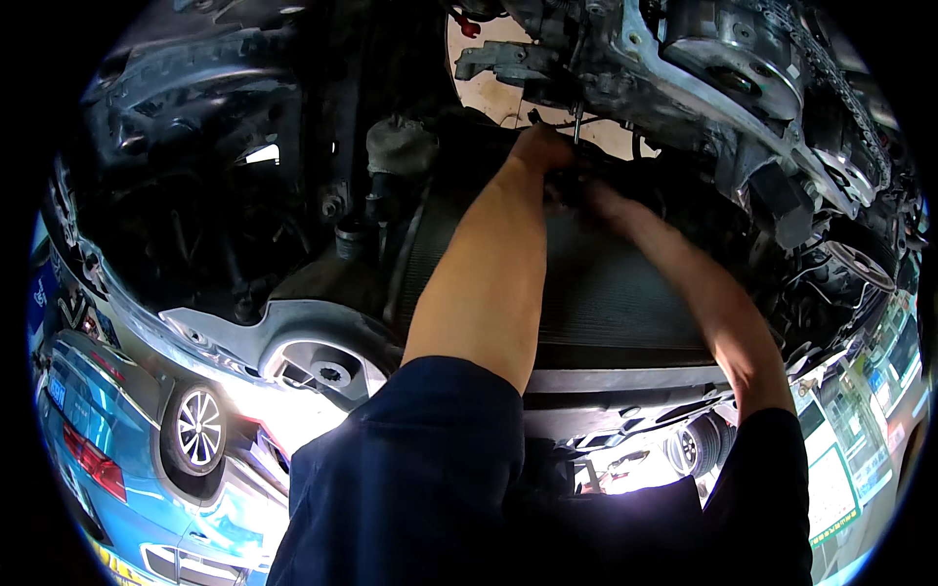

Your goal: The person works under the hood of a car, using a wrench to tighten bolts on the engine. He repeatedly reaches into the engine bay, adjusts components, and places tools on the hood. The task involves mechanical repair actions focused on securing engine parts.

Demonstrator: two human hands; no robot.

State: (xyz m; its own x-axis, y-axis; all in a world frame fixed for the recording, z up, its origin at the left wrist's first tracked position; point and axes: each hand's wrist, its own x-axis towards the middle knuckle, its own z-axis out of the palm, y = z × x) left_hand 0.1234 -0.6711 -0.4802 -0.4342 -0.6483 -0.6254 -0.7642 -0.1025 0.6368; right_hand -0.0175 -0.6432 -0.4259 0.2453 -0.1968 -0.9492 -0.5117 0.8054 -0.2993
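Both my arms reach up into the dark engine bay of a car, above a finned radiator (606, 293). My left hand (547, 148) is bent at the wrist beyond the radiator's far edge, its fingers lost in shadow. Close beside it is my right hand (604, 203), lower and smeared by motion, so its fingers do not show. A thin shiny metal rod (577, 125) stands just past the hands, next to a dark hose or cable (557, 123). Whether either hand grips anything is hidden.
A large metal engine part (743, 68) with a chain (831, 88) hangs at upper right. Left of the radiator sits a pale rounded reservoir (401, 146). A grey front crossmember (625, 381) runs before me. A blue car (127, 449) stands at lower left.
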